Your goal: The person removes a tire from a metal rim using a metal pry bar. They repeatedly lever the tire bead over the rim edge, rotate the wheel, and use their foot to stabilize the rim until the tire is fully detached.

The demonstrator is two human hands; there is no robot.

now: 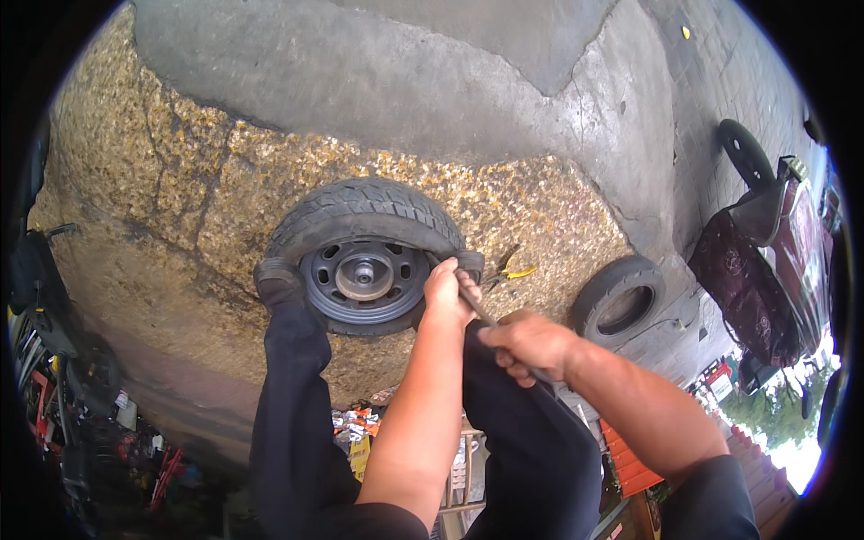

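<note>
Dark trousers (292,396) cover my two legs, which reach up from six o'clock, a dark shoe (280,273) at nine o'clock of the wheel and another at three. Speckled, cracked ground (540,202) stretches ahead, giving way to grey concrete (360,81) toward twelve. Over at three o'clock stands glossy maroon bodywork (765,270). The wheel (364,277) lies flat between my feet, just left of the middle, its black tyre (360,211) thickest toward twelve. A smaller loose tyre (605,281) rests at three o'clock, well apart. My left hand (445,292) and right hand (540,345) both have fingers closed around a dark bar (481,310), which slants from five o'clock up to the tyre's inner edge, between two and three on the wheel. Yellow-handled pliers (516,271) lie at three, just beyond that shoe.
</note>
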